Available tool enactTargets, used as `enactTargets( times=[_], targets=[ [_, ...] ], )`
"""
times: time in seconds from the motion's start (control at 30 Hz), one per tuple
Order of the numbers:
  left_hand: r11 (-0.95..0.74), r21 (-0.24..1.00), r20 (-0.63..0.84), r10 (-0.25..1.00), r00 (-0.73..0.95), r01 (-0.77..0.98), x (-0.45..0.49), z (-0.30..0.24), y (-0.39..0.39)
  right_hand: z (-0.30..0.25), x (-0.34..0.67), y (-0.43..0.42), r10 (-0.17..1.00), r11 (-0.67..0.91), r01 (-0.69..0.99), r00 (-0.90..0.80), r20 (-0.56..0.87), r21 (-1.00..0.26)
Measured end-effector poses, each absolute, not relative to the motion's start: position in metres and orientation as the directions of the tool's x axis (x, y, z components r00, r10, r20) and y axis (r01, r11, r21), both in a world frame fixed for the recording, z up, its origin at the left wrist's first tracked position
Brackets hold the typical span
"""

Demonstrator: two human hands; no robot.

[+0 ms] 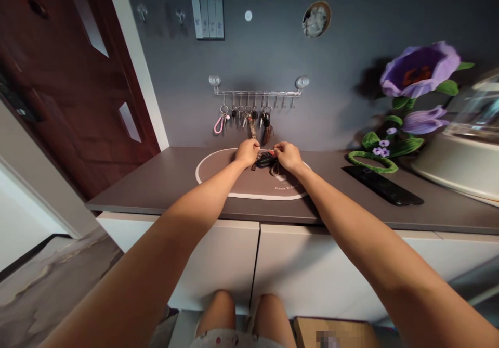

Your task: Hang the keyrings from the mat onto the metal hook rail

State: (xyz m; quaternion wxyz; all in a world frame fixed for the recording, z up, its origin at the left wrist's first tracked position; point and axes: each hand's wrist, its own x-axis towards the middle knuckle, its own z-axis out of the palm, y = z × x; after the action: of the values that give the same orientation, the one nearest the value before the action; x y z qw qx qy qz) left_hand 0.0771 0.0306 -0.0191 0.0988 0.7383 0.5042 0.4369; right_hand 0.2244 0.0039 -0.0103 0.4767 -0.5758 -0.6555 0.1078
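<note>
A bunch of keys with a black fob (265,159) is between my two hands, low over a brown oval mat (218,174) with a pale rim. From the left, my left hand (247,153) pinches its edge, fingers closed. My right hand (287,155) is closed at the other side, near a small orange-red bit and a beige loop (275,169) that hangs under its fingers. The exact parts between the fingertips are too small to make out. Behind the hands, several key sets (249,119) hang from a clear hook rail (257,93) on the grey wall.
On the grey countertop (136,181), a black phone (384,185) lies at the right, beside a purple artificial flower (421,75) with a green ring base. A pale rounded appliance (460,160) stands farther right. White cabinet doors (304,270) are below; a dark red door (86,77) is left.
</note>
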Motion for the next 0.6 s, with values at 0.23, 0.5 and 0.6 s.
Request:
enactTargets(
  times=[0.23,0.5,0.6],
  targets=[
    [-0.518,0.405,0.546,0.798,0.255,0.754,0.072,-0.029,0.038,-0.014,0.226,0.012,0.85,0.301,0.736,0.081,0.52,-0.606],
    [-0.533,0.41,0.513,0.806,0.296,0.74,0.071,-0.032,0.041,-0.011,0.224,0.008,0.857,0.276,0.754,0.088,0.507,-0.596],
    [-0.528,0.39,0.509,0.806,0.302,0.754,0.069,-0.03,0.039,-0.012,0.224,0.009,0.848,0.313,0.713,0.088,0.523,-0.627]
  ],
)
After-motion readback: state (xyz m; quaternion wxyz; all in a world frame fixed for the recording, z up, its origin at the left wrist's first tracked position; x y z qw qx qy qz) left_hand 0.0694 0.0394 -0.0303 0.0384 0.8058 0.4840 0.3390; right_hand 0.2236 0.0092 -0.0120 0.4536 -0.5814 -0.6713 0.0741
